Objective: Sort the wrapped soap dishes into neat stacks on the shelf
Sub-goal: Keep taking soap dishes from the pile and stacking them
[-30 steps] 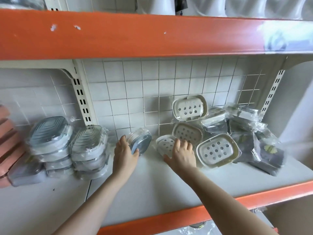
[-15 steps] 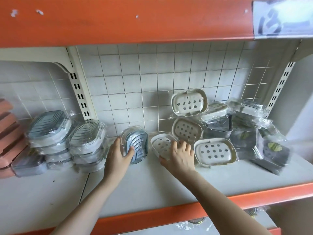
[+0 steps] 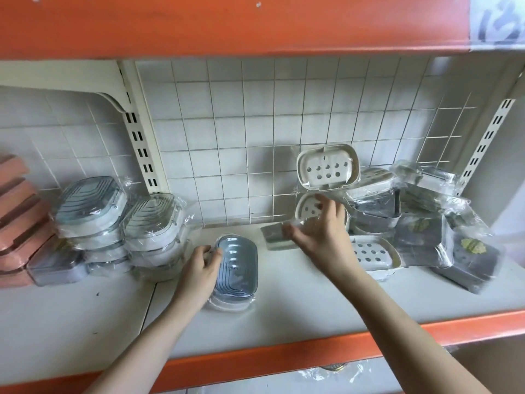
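A wrapped blue soap dish [image 3: 236, 268] lies flat on the white shelf [image 3: 298, 305], and my left hand [image 3: 199, 270] grips its left edge. My right hand [image 3: 322, 236] holds a wrapped white dish [image 3: 277, 237] on edge just above the shelf, blurred by motion. Two stacks of wrapped blue-and-white dishes [image 3: 91, 220] [image 3: 154, 226] stand to the left. Cream perforated dishes [image 3: 326, 167] lean on the wire grid behind my right hand, and another [image 3: 375, 251] lies flat to its right.
A heap of wrapped grey dishes [image 3: 443, 223] fills the shelf's right end. Pink items [image 3: 17, 217] are stacked at the far left. An orange shelf [image 3: 227, 24] hangs overhead and an orange lip [image 3: 255, 365] runs along the front. A slotted upright [image 3: 139, 143] stands behind the stacks.
My left hand has laid the blue dish flat on the shelf, nearer the front. My right hand has lifted and turned the white dish onto its edge.
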